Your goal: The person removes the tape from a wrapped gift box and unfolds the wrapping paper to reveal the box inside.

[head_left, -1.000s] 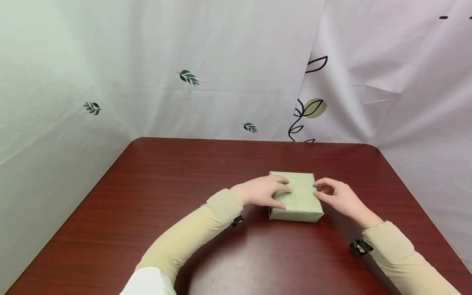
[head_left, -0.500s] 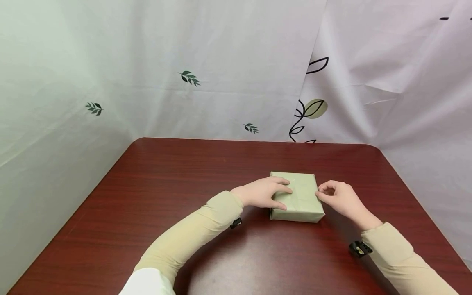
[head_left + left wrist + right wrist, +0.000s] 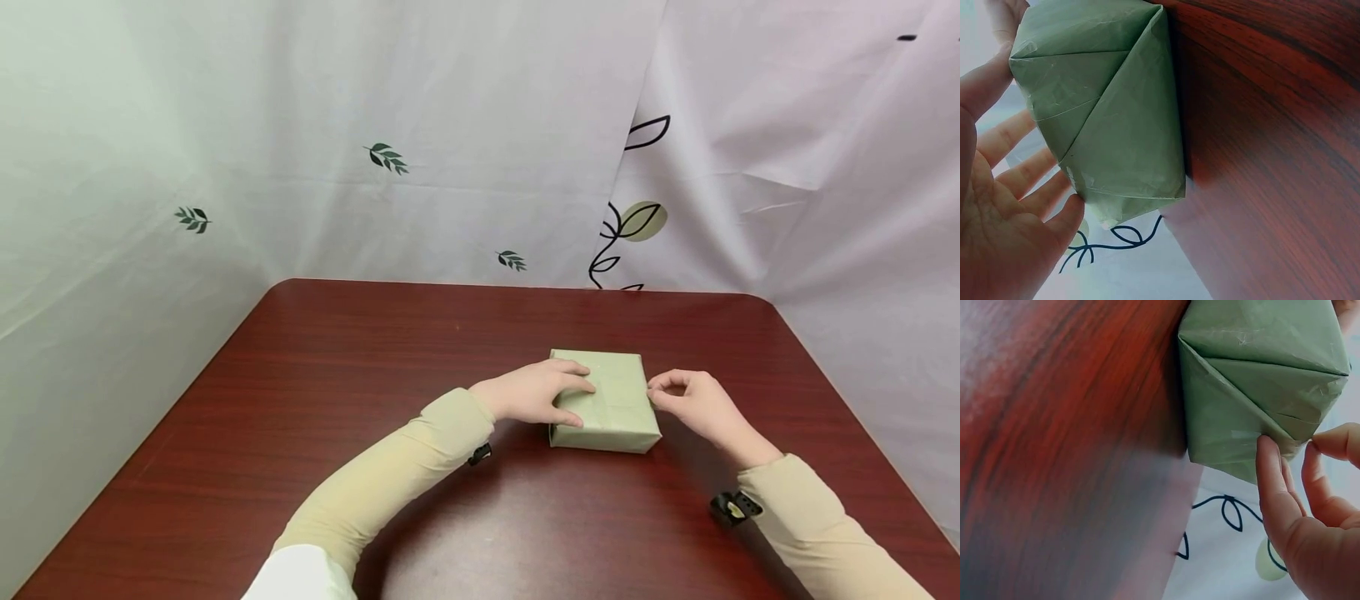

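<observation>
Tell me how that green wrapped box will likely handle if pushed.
The green wrapped box should probably slide rather than roll or tip, since it lies on a broad flat face on the table. It seems stiff: its edges look straight with the left hand on top. Its end flaps might lift or crease, since they look like folded paper.

Left forearm sleeve (image 3: 393, 471): was pale yellow, creased, broad-cuffed | upper sleeve (image 3: 303, 575): was white | right forearm sleeve (image 3: 813, 521): was beige, broad-cuffed | left wrist camera (image 3: 480, 453), right wrist camera (image 3: 726, 507): were black

Green box (image 3: 618, 402), red-brown table (image 3: 375, 350), leaf-printed backdrop (image 3: 465, 108)
</observation>
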{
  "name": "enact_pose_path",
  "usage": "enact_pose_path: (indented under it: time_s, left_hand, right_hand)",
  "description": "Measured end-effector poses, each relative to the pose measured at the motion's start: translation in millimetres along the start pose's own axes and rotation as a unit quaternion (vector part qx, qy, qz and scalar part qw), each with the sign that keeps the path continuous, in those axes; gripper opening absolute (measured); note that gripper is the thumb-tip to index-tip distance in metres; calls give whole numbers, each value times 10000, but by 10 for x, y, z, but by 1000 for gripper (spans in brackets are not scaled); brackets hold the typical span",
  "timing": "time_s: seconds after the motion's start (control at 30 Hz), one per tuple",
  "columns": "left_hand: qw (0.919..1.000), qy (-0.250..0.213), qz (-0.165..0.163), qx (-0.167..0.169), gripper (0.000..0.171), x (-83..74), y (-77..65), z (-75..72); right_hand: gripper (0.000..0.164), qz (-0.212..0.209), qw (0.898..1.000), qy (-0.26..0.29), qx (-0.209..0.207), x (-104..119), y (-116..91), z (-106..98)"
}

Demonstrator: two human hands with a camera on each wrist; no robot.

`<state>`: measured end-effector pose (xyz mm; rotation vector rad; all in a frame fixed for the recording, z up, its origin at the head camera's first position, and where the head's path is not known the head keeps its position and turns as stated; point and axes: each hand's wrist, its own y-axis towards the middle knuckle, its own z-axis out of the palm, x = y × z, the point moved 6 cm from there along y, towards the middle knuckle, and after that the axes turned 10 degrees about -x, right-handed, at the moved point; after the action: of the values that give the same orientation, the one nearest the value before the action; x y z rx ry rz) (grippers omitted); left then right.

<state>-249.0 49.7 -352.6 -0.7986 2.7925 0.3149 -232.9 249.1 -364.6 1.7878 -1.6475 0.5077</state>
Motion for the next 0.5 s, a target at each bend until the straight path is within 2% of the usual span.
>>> enact_pose_path:
  time_s: [0.13, 0.33, 0.5]
  left_hand:
    - [10000, 32, -15, 88, 51, -1, 10, 1]
    - [9997, 244, -40, 90, 43, -44, 54, -25]
    - [9976, 685, 79, 53, 38, -159, 167, -52]
  right_hand:
    - [19, 299, 9967, 693, 313, -90, 2, 24]
    - [23, 634, 9703, 2172, 858, -193, -3, 64]
    - [21, 626, 9575, 2626, 1014, -231, -2, 56]
